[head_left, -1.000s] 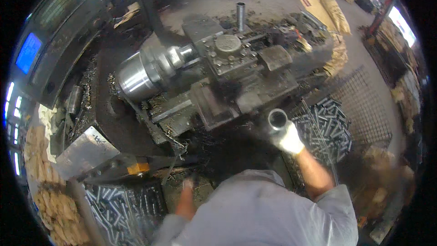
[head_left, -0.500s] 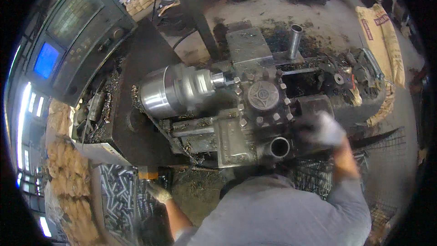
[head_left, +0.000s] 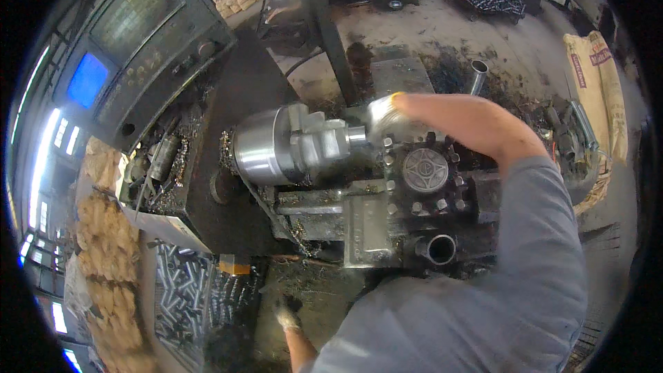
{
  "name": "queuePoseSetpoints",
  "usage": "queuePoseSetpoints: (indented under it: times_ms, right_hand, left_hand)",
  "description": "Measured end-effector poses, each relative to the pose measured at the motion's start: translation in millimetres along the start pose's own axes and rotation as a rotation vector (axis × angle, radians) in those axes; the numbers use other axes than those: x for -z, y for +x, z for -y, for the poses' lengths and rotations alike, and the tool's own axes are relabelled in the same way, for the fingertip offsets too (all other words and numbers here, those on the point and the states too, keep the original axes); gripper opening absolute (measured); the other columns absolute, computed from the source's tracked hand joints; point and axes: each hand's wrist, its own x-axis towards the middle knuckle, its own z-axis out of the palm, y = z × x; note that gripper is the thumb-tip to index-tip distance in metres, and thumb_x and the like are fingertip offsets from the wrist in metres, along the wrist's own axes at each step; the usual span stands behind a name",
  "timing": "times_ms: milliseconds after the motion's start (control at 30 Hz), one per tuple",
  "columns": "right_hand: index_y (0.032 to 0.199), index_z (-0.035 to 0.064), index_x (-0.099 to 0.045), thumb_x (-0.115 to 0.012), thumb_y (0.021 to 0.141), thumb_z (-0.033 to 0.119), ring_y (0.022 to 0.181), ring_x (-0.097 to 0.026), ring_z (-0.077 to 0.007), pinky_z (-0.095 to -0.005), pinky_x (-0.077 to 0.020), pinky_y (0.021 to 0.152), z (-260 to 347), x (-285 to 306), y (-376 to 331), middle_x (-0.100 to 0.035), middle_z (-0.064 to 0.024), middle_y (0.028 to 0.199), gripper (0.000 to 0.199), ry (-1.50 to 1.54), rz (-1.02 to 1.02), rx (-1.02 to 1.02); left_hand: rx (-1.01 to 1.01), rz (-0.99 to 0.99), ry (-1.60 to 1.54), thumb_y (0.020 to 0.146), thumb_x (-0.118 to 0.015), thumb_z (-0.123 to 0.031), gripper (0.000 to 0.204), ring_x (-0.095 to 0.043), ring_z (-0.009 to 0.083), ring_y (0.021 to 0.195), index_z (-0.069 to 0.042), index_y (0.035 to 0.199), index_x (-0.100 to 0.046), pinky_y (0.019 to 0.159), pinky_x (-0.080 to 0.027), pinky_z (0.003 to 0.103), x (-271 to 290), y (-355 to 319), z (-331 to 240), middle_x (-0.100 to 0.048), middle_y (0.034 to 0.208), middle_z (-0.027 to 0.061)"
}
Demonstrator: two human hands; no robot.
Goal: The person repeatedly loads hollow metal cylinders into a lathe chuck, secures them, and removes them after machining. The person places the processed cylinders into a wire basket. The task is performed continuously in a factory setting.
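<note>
A silver metal tube (head_left: 356, 135) is seen protruding rightward from the shiny cylindrical steel chuck (head_left: 262, 146), just beside the white-gloved right hand (head_left: 387, 112); below the chuck, the pale-gloved left hand (head_left: 287, 316) is seen. Neither grip's closure can be told.

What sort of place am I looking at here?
Most likely a metalworking shop or factory floor: there is a lathe-like machine with a shiny round chuck, a control panel with a lit blue screen, and many short metal pieces heaped at the lower left.
</note>
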Motion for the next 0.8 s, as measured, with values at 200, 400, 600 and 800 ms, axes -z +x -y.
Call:
queuePoseSetpoints:
  times_ms: [200, 400, 600, 800]
  right_hand:
    - [0.108, 0.0068, -0.078, -0.071, 0.088, 0.039, 0.088, -0.074, -0.0342, -0.0434, -0.0569, 0.081, -15.6, 54.1, -182.9, -0.076, -0.0189, 0.107, 0.039, -0.017, -0.609, -1.442]
    - [0.117, 0.0047, -0.076, -0.074, 0.08, 0.049, 0.096, -0.074, -0.0382, -0.047, -0.057, 0.083, 89.5, 97.4, -84.1, -0.076, -0.0206, 0.112, 0.058, -0.088, -0.594, -1.258]
    - [0.099, -0.0025, -0.077, -0.085, 0.07, 0.043, 0.082, -0.073, -0.0324, -0.0443, -0.0579, 0.076, 124.2, 49.0, 37.3, -0.076, -0.0212, 0.091, 0.054, -0.052, 0.088, -0.707]
    - [0.11, 0.0003, -0.076, -0.091, 0.072, 0.049, 0.088, -0.071, -0.0267, -0.0417, -0.0587, 0.077, 86.0, 43.8, 30.3, -0.077, -0.0129, 0.105, 0.064, 0.363, 0.149, -0.742]
  left_hand:
    - [0.276, -0.316, 0.381, 0.1, -0.063, -0.033, 0.026, -0.064, 0.0251, 0.076, -0.01, 0.111, -0.067, 0.066, -0.052, 0.042, 9.9, -74.2, 83.5, -0.066, 0.088, 0.0109]
    - [0.32, -0.313, 0.462, 0.099, -0.065, -0.025, 0.025, -0.068, 0.0237, 0.079, -0.005, 0.113, -0.068, 0.068, -0.055, 0.039, 7.3, -63.5, 82.9, -0.07, 0.089, 0.0113]
    - [-0.091, -0.21, 0.481, 0.099, -0.066, -0.015, 0.027, -0.07, 0.0243, 0.091, 0.001, 0.121, -0.064, 0.076, -0.057, 0.036, -81.3, -31.1, 40.9, -0.073, 0.102, 0.0161]
    - [-0.757, -0.061, 1.155, 0.095, -0.072, -0.018, 0.064, -0.062, 0.0337, 0.127, 0.004, 0.149, -0.046, 0.109, -0.047, 0.041, -333.5, -97.6, -110.3, -0.064, 0.136, 0.0247]
